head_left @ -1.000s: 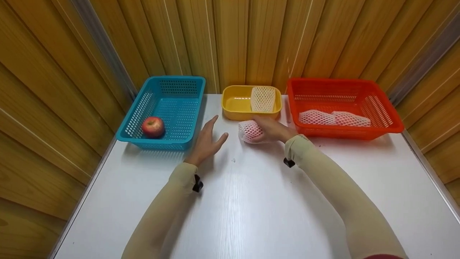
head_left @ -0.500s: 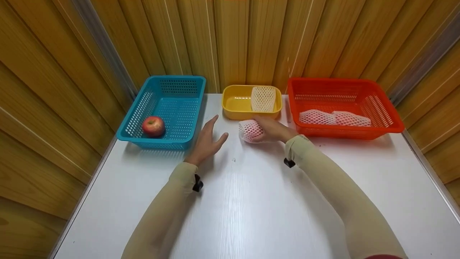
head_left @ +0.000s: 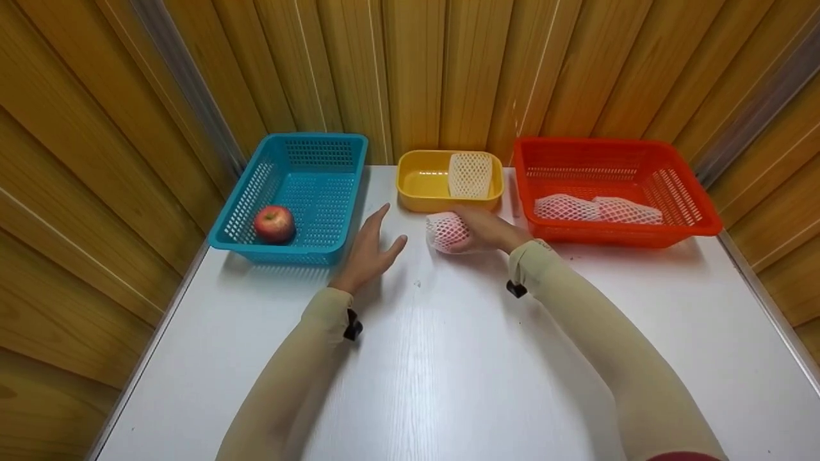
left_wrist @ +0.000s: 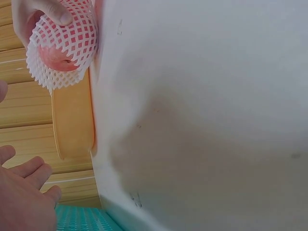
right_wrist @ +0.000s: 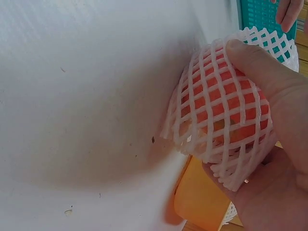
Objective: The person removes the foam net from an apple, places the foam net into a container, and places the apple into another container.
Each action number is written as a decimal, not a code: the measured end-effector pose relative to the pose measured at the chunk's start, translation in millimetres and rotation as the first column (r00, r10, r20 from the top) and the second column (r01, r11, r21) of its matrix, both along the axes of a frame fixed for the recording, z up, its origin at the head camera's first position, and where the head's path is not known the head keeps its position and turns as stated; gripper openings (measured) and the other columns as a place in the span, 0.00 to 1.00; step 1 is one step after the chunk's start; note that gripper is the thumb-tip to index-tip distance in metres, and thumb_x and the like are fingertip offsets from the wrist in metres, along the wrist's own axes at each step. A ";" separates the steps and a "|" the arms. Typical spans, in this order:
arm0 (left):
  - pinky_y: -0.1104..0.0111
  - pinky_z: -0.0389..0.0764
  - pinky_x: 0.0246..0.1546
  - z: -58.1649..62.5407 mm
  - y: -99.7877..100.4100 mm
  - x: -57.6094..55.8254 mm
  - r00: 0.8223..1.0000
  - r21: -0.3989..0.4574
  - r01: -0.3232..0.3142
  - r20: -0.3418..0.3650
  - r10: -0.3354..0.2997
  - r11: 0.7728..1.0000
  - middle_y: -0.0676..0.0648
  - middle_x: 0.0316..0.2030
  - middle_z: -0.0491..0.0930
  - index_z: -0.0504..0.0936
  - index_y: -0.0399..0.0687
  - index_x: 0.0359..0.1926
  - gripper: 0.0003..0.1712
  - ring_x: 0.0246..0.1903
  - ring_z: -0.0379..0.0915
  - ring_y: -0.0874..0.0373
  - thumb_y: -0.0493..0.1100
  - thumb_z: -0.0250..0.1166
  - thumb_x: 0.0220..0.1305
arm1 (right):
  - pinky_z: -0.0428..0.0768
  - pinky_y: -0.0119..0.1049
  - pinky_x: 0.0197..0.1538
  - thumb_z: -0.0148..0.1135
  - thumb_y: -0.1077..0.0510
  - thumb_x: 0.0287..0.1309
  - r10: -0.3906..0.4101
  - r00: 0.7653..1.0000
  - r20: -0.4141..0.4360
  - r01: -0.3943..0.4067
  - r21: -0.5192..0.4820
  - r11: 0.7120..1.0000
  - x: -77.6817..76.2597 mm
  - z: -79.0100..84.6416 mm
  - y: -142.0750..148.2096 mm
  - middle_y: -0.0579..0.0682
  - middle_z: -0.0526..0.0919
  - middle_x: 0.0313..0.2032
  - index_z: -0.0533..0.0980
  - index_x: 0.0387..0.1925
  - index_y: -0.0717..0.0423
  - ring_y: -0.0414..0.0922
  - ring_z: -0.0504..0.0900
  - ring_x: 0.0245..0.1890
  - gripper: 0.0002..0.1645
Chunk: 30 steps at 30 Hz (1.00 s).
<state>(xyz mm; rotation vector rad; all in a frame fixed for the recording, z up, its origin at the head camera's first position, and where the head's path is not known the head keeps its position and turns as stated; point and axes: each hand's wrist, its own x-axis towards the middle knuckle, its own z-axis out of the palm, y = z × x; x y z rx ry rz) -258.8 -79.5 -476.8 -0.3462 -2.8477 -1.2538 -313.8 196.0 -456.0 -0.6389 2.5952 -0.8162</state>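
My right hand (head_left: 485,228) grips an apple in a white foam net sleeve (head_left: 446,232), held in front of the yellow container. In the right wrist view the thumb presses on the mesh and red skin shows through the netted apple (right_wrist: 224,103). The left wrist view looks into the sleeve's open end, where the bare end of the apple (left_wrist: 57,58) shows. My left hand (head_left: 368,253) holds nothing; its fingers and thumb are spread apart, beside the blue basket and facing the netted apple. Part of the right hand's fingers is hidden behind the fruit.
A blue basket (head_left: 320,186) at the left holds one bare apple (head_left: 274,224). The yellow container (head_left: 423,186) at the back holds a foam net sleeve (head_left: 470,176). Two netted fruits (head_left: 565,208) lie in the red basket (head_left: 615,235) at the right. Wood-panelled walls enclose the table.
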 end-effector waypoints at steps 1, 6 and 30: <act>0.56 0.55 0.76 0.0 0.1 0.1 1.000 -0.002 -0.002 0.004 0.002 1.000 0.49 0.80 0.54 0.52 0.54 0.81 0.47 0.78 0.50 0.53 0.60 0.62 0.71 | 0.64 0.52 0.74 0.79 0.50 0.55 0.003 1.000 -0.003 -0.003 0.003 1.000 0.0 0.1 -0.2 0.50 0.75 0.63 0.63 0.73 0.52 0.50 0.72 0.63 0.49; 0.55 0.56 0.76 0.2 0.2 -0.7 0.999 0.011 0.011 -0.030 -0.011 1.000 0.47 0.79 0.56 0.53 0.51 0.81 0.46 0.77 0.52 0.52 0.58 0.63 0.71 | 0.62 0.54 0.75 0.79 0.50 0.55 0.019 1.000 -0.002 -0.019 0.020 1.000 2.4 4.2 -1.8 0.51 0.73 0.66 0.62 0.73 0.51 0.51 0.70 0.66 0.50; 0.55 0.56 0.76 -0.9 0.7 0.8 1.000 0.024 0.012 -0.011 -0.012 1.000 0.47 0.79 0.55 0.53 0.50 0.81 0.46 0.78 0.51 0.52 0.58 0.62 0.72 | 0.51 0.60 0.77 0.79 0.46 0.54 -0.043 0.998 0.047 0.044 -0.028 0.999 5.0 4.1 6.7 0.46 0.59 0.77 0.55 0.80 0.38 0.51 0.57 0.76 0.58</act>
